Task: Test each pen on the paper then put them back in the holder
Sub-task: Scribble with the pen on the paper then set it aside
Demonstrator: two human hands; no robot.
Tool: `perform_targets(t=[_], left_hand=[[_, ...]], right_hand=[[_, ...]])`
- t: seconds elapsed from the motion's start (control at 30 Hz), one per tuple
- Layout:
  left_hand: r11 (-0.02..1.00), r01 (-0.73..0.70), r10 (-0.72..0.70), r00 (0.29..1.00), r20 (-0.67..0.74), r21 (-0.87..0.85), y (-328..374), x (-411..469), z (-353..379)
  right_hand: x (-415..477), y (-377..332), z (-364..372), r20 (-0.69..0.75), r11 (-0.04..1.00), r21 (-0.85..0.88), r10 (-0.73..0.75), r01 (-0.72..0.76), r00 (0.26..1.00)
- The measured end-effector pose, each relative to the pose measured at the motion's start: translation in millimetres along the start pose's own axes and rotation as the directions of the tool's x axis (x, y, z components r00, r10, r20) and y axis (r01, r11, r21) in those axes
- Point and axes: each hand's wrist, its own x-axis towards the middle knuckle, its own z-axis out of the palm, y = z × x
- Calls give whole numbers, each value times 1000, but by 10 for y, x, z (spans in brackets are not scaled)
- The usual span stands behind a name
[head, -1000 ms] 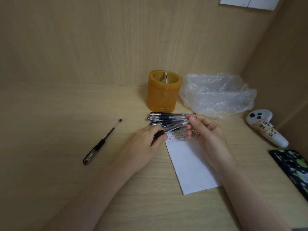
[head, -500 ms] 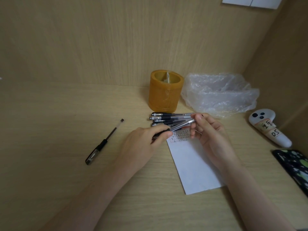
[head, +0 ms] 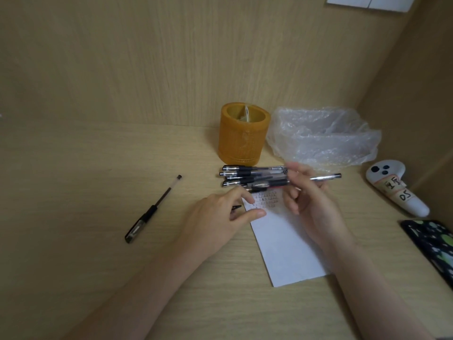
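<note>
Right hand (head: 310, 204) pinches a pen (head: 324, 178) mid-barrel above the paper (head: 286, 244), left hand (head: 220, 217) closed on what looks like its cap (head: 237, 207); pen likely light, stiff, slick plastic, so grip the rubber sleeve near the tip.

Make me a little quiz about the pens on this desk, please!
1. True or false: the orange holder has pens standing in it.
2. Which of the hands holds the uncapped pen? A left hand B right hand
3. Fill in: the pile of pens lies between the holder and the ____.

Key: 1 false; 2 B; 3 paper.
</note>
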Motion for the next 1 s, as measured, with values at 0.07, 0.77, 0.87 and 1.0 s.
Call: perform_targets(t=[0.07, 0.77, 0.87, 1.0], left_hand=[[999, 28, -29, 999, 22, 17, -9, -1, -3], [985, 30, -57, 986, 154, 170, -7, -23, 28], [986, 34, -60, 986, 158, 164, -6, -23, 26], [986, 38, -63, 986, 157, 162, -2, -21, 33]], right_hand=[[9, -47, -62, -81, 999, 46, -18, 21, 997], [100, 137, -85, -279, 832, -549, -268, 76, 922], [127, 165, -105, -329, 804, -594, -264, 19, 906], [127, 211, -131, -361, 767, -641, -270, -27, 893]])
